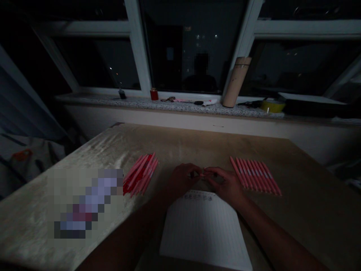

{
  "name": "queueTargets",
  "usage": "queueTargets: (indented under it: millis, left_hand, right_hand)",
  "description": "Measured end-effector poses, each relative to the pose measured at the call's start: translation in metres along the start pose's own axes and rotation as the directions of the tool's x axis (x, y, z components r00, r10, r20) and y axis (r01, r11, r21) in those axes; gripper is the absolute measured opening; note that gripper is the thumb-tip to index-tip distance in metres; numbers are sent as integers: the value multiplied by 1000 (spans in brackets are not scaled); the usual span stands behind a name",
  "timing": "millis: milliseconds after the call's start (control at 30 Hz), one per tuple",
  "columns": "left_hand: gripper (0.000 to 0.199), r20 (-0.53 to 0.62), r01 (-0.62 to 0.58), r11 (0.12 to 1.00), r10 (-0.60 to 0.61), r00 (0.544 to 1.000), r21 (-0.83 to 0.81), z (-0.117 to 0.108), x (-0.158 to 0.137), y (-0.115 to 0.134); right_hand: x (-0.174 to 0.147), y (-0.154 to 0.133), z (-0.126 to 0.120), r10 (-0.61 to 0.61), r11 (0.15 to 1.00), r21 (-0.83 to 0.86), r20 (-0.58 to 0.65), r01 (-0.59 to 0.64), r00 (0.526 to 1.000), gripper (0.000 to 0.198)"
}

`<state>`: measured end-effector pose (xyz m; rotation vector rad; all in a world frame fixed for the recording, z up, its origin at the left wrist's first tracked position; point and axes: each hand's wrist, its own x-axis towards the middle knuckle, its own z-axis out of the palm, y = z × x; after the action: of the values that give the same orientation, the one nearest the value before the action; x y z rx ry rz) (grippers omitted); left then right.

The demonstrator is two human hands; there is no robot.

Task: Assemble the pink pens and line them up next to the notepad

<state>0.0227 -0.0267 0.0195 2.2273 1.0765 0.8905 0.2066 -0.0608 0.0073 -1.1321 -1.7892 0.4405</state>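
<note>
My left hand (184, 178) and my right hand (225, 184) meet above the far end of a lined sheet of paper (201, 229). Thumb and fingers of each are pinched on a slim pink pen (202, 174), of which only a short stretch shows between them. To the left lies a loose pile of pink pens (143, 175), with something red among them. On the right, several pink pens (255, 175) lie side by side in a slanted row, close to my right hand. Some writing shows at the paper's far edge.
A blurred-out long object (93, 199) lies on the table (180, 141) at the left. Along the window sill stand a tan cylinder (237, 82), a small red jar (153, 94), a dark little bottle (122, 94) and a yellow tape roll (272, 105). The room is dim.
</note>
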Motion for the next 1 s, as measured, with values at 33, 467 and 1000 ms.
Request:
queueTargets:
  millis: [33,467,1000]
  left_hand:
    - [22,7,5,1000,-5,1000,-8,0,0,0]
    - [25,-66,30,996,-24,998,79,-13,5,-15]
    - [27,59,-46,997,49,997,-56,-1,-1,-2]
  right_hand:
    - [0,0,0,4,1000,5,1,-4,1000,19]
    - [1,3,-4,85,996,6,25,-86,996,17]
    - [0,-5,0,-77,995,-59,-14,76,997,16]
